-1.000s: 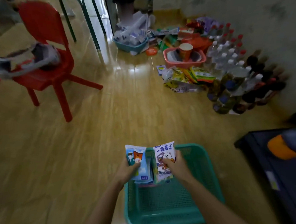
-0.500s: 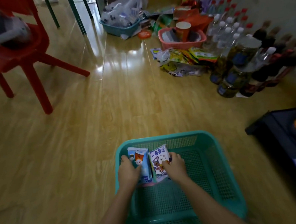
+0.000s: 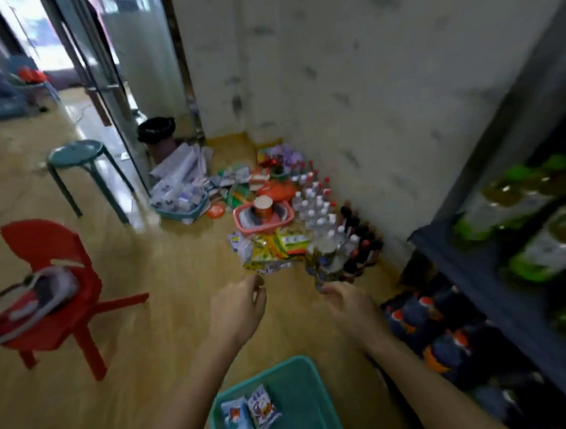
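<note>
A teal plastic basket (image 3: 303, 377) sits on the wooden floor at the bottom of the head view. Two snack packets lie side by side in its left part: a blue one (image 3: 236, 420) and a white-and-purple one (image 3: 263, 409). My left hand (image 3: 237, 308) hangs above the floor beyond the basket, fingers loosely curled, holding nothing. My right hand (image 3: 348, 302) is level with it to the right, also loosely curled and empty.
A pile of yellow and green snack bags (image 3: 273, 247) lies ahead, with several bottles (image 3: 320, 209) along the wall and a pink basket (image 3: 263, 215) holding a cup. A red chair (image 3: 53, 292) stands left, a teal stool (image 3: 78, 156) behind it, dark shelving (image 3: 507, 268) right.
Both hands have let go of the two packets, which now lie in the basket, and have lifted away forward. The view has swung upward toward the wall and the pile.
</note>
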`<action>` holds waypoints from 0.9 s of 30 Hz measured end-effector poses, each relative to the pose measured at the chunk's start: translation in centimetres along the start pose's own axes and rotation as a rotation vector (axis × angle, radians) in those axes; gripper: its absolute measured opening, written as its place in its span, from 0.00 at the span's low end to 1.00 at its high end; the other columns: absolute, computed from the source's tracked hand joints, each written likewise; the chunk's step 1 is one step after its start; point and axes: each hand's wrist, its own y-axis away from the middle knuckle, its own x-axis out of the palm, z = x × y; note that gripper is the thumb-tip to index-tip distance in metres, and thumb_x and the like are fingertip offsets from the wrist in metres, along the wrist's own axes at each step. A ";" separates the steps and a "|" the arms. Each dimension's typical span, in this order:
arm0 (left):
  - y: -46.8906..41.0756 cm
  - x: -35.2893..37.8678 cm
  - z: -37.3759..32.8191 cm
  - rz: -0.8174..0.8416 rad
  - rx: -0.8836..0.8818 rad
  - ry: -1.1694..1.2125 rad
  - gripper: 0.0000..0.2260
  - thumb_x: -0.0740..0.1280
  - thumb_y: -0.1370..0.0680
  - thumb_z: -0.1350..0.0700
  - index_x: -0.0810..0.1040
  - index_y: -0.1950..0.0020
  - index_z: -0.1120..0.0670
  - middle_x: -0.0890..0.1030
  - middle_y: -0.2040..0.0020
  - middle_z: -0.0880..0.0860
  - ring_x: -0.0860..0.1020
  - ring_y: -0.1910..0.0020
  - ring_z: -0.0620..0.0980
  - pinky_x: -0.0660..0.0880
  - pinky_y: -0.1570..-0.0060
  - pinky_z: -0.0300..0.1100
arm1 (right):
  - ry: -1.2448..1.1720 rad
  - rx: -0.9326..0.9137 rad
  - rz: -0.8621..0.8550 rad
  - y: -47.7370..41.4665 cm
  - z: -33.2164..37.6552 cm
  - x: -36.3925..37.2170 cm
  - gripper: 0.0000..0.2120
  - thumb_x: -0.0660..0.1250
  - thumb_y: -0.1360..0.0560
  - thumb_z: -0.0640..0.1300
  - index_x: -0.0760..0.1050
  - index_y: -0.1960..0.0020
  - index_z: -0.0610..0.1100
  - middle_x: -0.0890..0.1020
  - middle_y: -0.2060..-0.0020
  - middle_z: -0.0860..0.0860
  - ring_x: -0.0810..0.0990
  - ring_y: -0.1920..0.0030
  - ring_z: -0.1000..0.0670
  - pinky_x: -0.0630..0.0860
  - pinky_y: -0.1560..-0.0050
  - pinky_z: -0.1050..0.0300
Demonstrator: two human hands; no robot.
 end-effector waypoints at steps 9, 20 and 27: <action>-3.7 -26.5 -25.8 -0.153 0.546 0.030 0.11 0.60 0.22 0.49 0.77 0.47 0.53 0.82 0.50 0.52 0.79 0.48 0.55 0.74 0.56 0.47 | 0.055 0.010 -0.486 11.0 10.8 -35.0 0.14 0.63 0.25 0.44 0.76 0.39 0.47 0.80 0.43 0.50 0.78 0.43 0.49 0.75 0.43 0.52; 8.7 -30.1 -47.8 -0.009 1.189 0.360 0.09 0.64 0.23 0.50 0.78 0.48 0.53 0.80 0.54 0.49 0.76 0.49 0.52 0.75 0.51 0.49 | 0.134 0.390 -0.963 38.2 7.3 -48.6 0.11 0.65 0.25 0.46 0.77 0.43 0.50 0.81 0.45 0.52 0.78 0.43 0.51 0.75 0.42 0.54; 20.9 -26.1 -58.5 0.313 1.298 0.493 0.07 0.66 0.24 0.50 0.79 0.51 0.50 0.82 0.54 0.48 0.78 0.50 0.51 0.76 0.48 0.49 | 0.103 0.713 -1.092 52.5 3.1 -50.4 0.10 0.66 0.26 0.44 0.79 0.46 0.49 0.83 0.48 0.51 0.79 0.45 0.50 0.74 0.43 0.56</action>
